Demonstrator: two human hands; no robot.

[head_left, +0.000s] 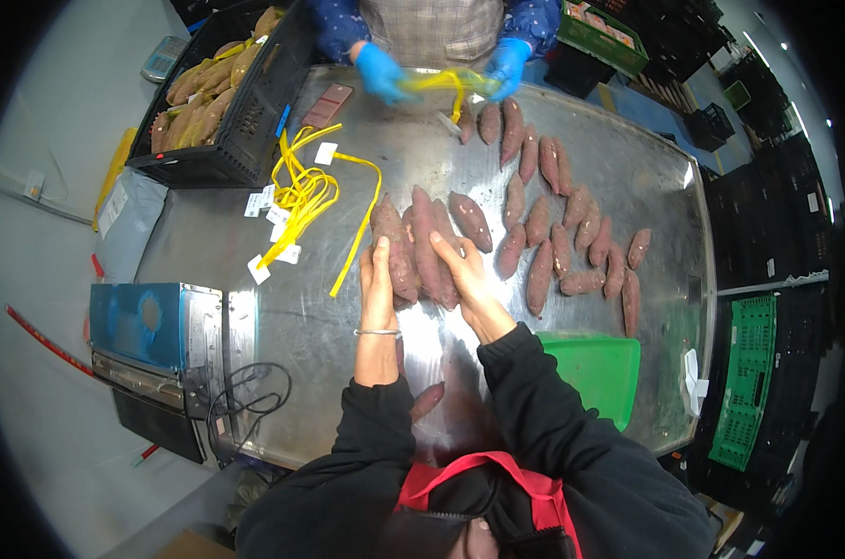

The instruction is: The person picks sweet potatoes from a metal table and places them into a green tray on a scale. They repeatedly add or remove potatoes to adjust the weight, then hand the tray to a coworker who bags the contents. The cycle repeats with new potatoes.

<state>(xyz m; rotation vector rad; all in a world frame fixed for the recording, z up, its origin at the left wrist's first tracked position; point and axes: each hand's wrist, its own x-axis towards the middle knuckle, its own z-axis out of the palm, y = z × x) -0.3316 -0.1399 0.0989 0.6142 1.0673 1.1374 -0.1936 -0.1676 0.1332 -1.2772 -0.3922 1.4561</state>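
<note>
Between my two hands, a bunch of several reddish-purple sweet potatoes (424, 233) stands side by side over the metal table. My left hand (377, 298) presses on the bunch's left side, and a bracelet circles that wrist. On its right side my right hand (469, 284) grips, thumb across the front potato. Just beyond the right fingers lies a loose sweet potato (472, 222). Another sweet potato (429, 401) rests nearer my body, partly covered by my arms. Yellow mesh strips with white tags (306, 200) are heaped left of my hands.
Loose sweet potatoes (540, 278) spread over the table's right half. A green tray (595, 377) sits by my right forearm. Across the table, a person's blue-gloved hands (381, 74) handle yellow mesh. A black crate (185, 168) of bagged sweet potatoes and a blue-topped machine (138, 321) stand left.
</note>
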